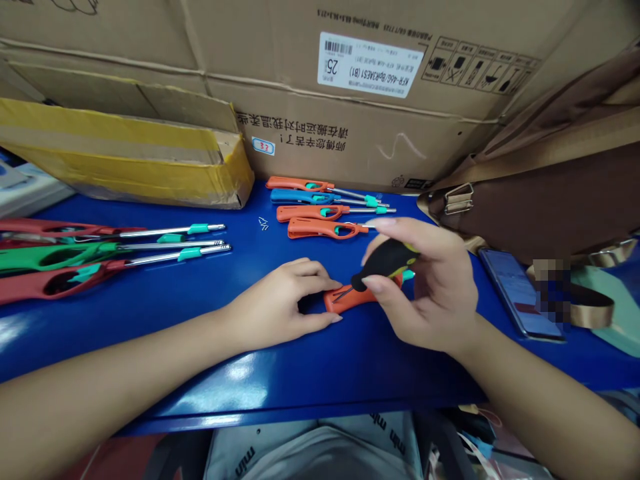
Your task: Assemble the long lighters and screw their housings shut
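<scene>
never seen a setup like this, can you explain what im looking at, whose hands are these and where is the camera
There's no machine here: these are a person's own bare hands, and the single picture comes from a camera worn on their head, looking forward and down.

The right hand holds what looks like a screwdriver, its thin shaft angled onto an orange lighter. The left hand has its thumb and fingers around that lighter's end.

On the blue table are more long-nosed lighters, red and green ones at the left, orange and blue ones at the back, plus small metal pieces, perhaps screws, and a phone.
</scene>
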Action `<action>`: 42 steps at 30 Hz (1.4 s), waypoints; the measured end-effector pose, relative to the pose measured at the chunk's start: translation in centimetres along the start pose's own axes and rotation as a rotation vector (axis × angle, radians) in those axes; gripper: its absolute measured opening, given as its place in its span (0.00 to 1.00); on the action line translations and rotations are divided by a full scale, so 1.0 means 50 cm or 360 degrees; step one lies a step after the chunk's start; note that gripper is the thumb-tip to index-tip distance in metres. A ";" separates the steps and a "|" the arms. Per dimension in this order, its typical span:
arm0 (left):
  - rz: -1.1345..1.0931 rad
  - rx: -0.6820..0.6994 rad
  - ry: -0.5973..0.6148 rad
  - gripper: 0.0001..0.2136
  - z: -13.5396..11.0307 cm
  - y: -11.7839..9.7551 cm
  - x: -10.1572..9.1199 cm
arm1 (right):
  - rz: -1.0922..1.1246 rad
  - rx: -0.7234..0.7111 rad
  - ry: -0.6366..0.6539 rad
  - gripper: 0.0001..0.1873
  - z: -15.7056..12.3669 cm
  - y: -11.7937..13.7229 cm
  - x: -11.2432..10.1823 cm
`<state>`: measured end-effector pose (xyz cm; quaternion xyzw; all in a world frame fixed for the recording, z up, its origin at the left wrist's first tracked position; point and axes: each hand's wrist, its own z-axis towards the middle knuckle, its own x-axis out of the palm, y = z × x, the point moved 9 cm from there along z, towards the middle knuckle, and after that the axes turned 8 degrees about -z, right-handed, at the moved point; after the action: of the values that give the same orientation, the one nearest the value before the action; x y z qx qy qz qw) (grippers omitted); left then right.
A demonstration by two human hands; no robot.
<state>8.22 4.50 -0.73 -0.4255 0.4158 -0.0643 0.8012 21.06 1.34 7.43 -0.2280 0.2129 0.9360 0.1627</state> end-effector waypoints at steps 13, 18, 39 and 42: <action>-0.0009 -0.0007 -0.0009 0.10 -0.002 0.003 -0.001 | -0.0144 -0.0196 0.0023 0.32 0.016 0.026 -0.006; -0.0004 -0.0042 -0.0013 0.08 -0.002 0.002 0.000 | -0.0103 -0.0135 0.0107 0.29 0.015 0.029 -0.002; 0.0085 -0.0087 0.0111 0.09 0.000 0.002 0.014 | -0.0093 -0.0149 0.0031 0.26 0.031 0.033 -0.013; 0.0077 -0.0088 0.0101 0.09 0.001 0.001 0.014 | -0.0220 -0.0263 0.0070 0.26 0.032 0.046 -0.014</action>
<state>8.67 4.26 -1.18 -0.4350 0.4528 -0.0468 0.7769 20.18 -0.01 9.82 -0.2752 0.1223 0.9317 0.2030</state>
